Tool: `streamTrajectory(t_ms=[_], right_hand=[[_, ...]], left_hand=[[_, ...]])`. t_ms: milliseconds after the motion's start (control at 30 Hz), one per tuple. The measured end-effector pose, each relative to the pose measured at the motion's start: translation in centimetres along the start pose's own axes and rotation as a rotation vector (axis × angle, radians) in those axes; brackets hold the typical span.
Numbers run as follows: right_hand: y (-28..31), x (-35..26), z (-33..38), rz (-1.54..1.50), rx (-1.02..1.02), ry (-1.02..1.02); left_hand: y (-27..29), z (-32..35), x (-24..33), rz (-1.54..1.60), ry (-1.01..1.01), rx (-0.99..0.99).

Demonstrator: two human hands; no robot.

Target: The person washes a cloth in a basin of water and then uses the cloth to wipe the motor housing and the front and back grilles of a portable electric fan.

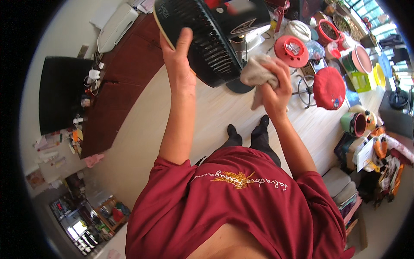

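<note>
A black electric fan [213, 52] with a slatted grille and a pale rim stands at the top of the head view. Its head is tilted, and part of its dark round base shows on the floor below. My left hand [178, 64] grips the fan's left side, thumb laid on the casing and the other fingers hidden behind it. In my right hand [278, 84] is a crumpled beige cloth [257, 74], bunched between the fingers. The cloth is right beside the fan's lower right edge; whether it touches cannot be made out.
A red stool [329, 88] and a red plastic piece with holes [282, 51] stand to the right. Beyond them are several tubs, a green pot [350, 123] and piled bags. On the left are a dark red cabinet [125, 82], a white printer [117, 28] and a black screen [62, 95].
</note>
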State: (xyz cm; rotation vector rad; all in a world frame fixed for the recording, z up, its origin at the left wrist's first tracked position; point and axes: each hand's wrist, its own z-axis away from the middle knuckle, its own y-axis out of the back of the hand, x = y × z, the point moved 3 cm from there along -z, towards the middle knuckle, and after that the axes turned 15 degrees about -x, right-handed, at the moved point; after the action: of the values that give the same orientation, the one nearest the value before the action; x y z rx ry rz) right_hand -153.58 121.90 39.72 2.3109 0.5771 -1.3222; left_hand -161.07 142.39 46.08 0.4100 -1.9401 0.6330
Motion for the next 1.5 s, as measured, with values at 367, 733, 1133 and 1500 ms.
streamTrajectory(t_ms=[367,733,1133,1500], right_hand=[[-9.0,1.2,0.2,0.368,0.284,0.465],[-7.2,12.5,8.2,-0.946,0.642,-0.516],[-11.3,4.2,5.0,0.082,0.301,0.252],[-5.7,-2.5,1.2,-0.002,0.303,0.157]], left_hand=[[-0.1,0.3,-0.2,-0.044,0.068,-0.131],[-0.2,0.5,-0.5,-0.045,0.159,-0.113],[-2.1,2.1,-0.3,-0.260,-0.078,-0.198],[-1.0,3.2,-0.1,-0.251,-0.004,-0.131]])
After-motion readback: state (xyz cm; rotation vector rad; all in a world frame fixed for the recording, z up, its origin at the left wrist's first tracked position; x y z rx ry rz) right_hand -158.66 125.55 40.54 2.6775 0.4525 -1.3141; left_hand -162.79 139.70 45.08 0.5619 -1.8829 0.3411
